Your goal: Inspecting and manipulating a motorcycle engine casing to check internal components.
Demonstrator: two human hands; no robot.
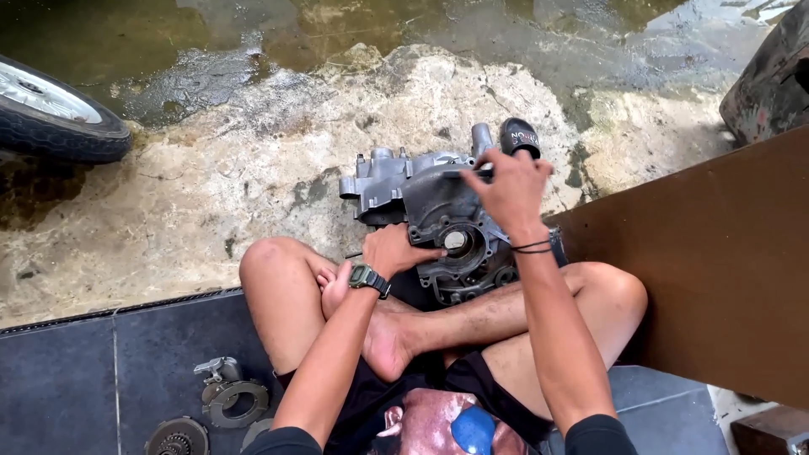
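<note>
I sit cross-legged with a grey and black metal engine case (421, 206) standing in front of my shins. My left hand (400, 251), a dark watch on its wrist, presses against the case's lower left side next to a round bearing hole (456, 242). My right hand (508, 190) is closed on a black-handled tool (518, 136) held at the top edge of the case. The tool's working end is hidden behind my fingers.
Round clutch plates and a small metal part (223, 396) lie on the dark tiles by my left knee. A brown board (716, 253) stands at the right. A tyre (59, 118) rests at the far left beside wet, rough concrete and a puddle.
</note>
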